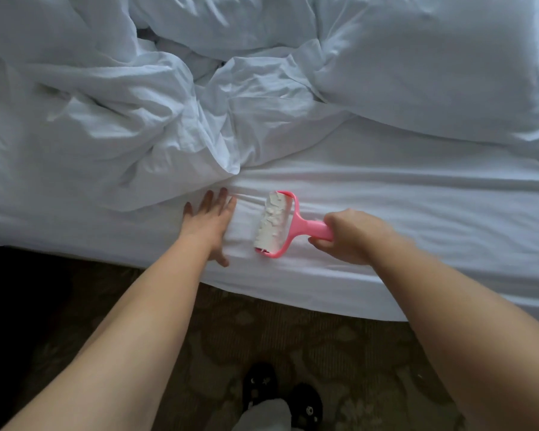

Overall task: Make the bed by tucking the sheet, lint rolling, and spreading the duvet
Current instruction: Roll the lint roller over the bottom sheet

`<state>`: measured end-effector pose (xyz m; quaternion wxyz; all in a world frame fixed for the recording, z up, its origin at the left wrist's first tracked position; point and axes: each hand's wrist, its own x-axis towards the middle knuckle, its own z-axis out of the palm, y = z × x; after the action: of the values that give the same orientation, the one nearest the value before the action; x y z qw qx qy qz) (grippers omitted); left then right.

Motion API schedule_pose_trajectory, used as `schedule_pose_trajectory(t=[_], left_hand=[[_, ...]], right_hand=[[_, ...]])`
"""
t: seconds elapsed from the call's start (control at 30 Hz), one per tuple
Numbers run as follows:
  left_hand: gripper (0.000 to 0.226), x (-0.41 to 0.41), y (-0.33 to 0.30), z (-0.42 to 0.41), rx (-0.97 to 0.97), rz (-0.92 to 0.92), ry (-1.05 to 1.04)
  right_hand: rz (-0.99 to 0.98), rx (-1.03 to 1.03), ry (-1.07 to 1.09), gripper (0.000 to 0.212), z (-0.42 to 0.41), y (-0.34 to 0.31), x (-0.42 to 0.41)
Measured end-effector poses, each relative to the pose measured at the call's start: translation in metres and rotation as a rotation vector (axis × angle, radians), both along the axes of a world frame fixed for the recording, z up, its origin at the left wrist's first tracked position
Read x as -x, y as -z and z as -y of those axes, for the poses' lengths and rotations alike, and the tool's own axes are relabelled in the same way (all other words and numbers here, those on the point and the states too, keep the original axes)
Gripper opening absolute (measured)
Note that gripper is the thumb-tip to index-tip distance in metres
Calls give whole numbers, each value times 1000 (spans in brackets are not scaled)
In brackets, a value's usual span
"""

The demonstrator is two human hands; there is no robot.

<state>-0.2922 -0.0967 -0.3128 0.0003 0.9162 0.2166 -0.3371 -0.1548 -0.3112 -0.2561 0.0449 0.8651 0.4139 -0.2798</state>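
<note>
Both hands near sheet (386,194) edge

Lint rolling the sheet (386,194), both hands on bed.
R hand (350,236) grips pink lint roller (277,225) on sheet; L hand (207,223) pressed flat beside it, near bunched duvet (112,119); pillow (433,66) upper right.

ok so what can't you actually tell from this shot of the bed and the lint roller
Head view only:
- Far sheet: covered by the bunched duvet and the pillow.
- Sheet tuck: the mattress edge hides it.
- Lint roller handle end: wrapped inside the right hand.
- Left hand palm: faces down on the sheet.
- Bed extent: cut off by the frame on three sides.
- Slippers: dark, partly behind a leg.
</note>
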Motion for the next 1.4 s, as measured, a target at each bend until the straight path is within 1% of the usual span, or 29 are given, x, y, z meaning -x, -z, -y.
schedule_pose_trajectory(t=[0.27, 0.4, 0.5, 0.63, 0.8, 1.03, 1.2, 1.4], left_hand=[[133, 2, 0, -18, 97, -2, 6], [137, 3, 3, -25, 57, -12, 46], [143, -1, 3, -16, 32, -38, 27], [145, -15, 2, 4, 27, -48, -13], [142, -41, 1, 45, 17, -45, 53], [142, -79, 2, 114, 38, -35, 38], [144, -104, 2, 155, 28, -45, 26], [147, -126, -2, 184, 3, -85, -20]], right_hand=[[-29, 51, 21, 25, -32, 0, 5], [-32, 32, 34, 24, -35, 10, 5], [-33, 34, 29, 25, -25, 14, 2], [-56, 48, 23, 25, 1, 11, -14], [-47, 95, 5, 22, 50, 6, -43], [-31, 145, -24, 17, 114, 4, -83], [-33, 133, -49, 14, 148, 7, -107], [-28, 132, -68, 13, 189, 6, -137]])
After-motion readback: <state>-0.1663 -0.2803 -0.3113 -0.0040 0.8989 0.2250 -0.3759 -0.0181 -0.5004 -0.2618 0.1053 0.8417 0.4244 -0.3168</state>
